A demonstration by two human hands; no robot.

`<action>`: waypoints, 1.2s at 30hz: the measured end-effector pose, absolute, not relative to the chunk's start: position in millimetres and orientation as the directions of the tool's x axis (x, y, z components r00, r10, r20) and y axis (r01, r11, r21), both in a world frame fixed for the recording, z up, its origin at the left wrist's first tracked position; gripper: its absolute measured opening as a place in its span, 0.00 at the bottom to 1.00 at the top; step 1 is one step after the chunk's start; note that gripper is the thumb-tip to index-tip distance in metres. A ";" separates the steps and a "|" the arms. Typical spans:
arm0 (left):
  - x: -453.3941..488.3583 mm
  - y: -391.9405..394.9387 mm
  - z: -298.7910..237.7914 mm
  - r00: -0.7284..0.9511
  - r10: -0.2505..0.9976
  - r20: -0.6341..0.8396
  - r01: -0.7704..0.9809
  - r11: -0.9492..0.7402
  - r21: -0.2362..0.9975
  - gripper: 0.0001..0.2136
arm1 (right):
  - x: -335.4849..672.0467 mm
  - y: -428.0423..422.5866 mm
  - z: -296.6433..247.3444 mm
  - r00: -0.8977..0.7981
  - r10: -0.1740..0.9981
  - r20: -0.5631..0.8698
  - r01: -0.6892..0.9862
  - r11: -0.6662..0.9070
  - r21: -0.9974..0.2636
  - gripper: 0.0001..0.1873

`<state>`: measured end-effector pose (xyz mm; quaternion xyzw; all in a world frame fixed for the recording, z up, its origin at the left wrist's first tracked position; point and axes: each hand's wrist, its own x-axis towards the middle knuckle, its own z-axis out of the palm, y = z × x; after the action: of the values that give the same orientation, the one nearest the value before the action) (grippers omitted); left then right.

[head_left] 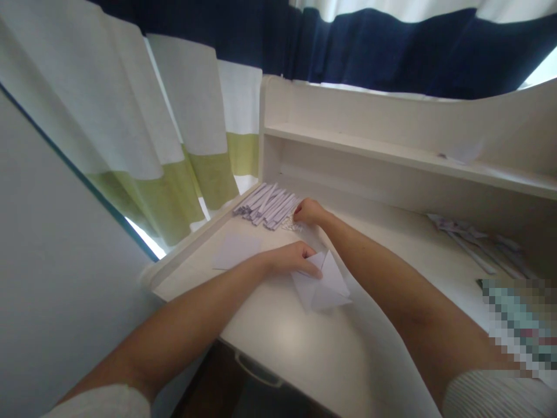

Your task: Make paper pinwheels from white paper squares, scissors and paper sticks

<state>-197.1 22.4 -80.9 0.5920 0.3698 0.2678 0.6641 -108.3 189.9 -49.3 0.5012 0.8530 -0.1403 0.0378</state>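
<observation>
My left hand is closed on a white paper pinwheel, its thumb and fingers pinching the folded middle while pointed flaps stick out to the right and below. Farther back, my right hand reaches down with bent fingers into a small heap of tiny pale pieces. Its fingertips are partly hidden, so what they pinch does not show. Beside that heap lies a pile of rolled white paper sticks. Flat sheets of white paper rest to the left of my left hand.
The cream desk has a raised shelf along its back. Several paper pieces on sticks lie at the right, near a blurred-out item. Curtains hang at the left and behind. A drawer handle shows below the front edge.
</observation>
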 end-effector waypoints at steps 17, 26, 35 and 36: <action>-192.6 21.0 -80.4 0.509 0.843 -0.172 0.078 0.154 0.985 0.13 | 0.5 140.0 -39.5 -0.389 0.917 -0.090 0.757 0.262 -0.598 0.20; -157.1 8.3 -69.4 0.363 0.924 -0.120 0.127 0.078 0.989 0.11 | 123.8 9.0 -58.2 -0.239 0.966 -0.101 0.419 0.009 -0.908 0.20; -84.4 8.7 39.2 0.303 0.929 0.213 0.050 -0.239 0.970 0.17 | 175.1 -16.8 81.1 -0.115 0.917 0.382 0.373 0.396 -0.839 0.19; -78.8 5.3 52.2 0.280 0.921 0.271 0.044 -0.295 0.955 0.18 | 179.0 -21.2 93.7 -0.103 0.895 0.434 0.414 0.436 -0.799 0.20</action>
<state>-78.8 5.3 52.2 0.6517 0.3702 0.4719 0.4642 179.0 -21.2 93.7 0.4680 0.6990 -0.2513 -0.4788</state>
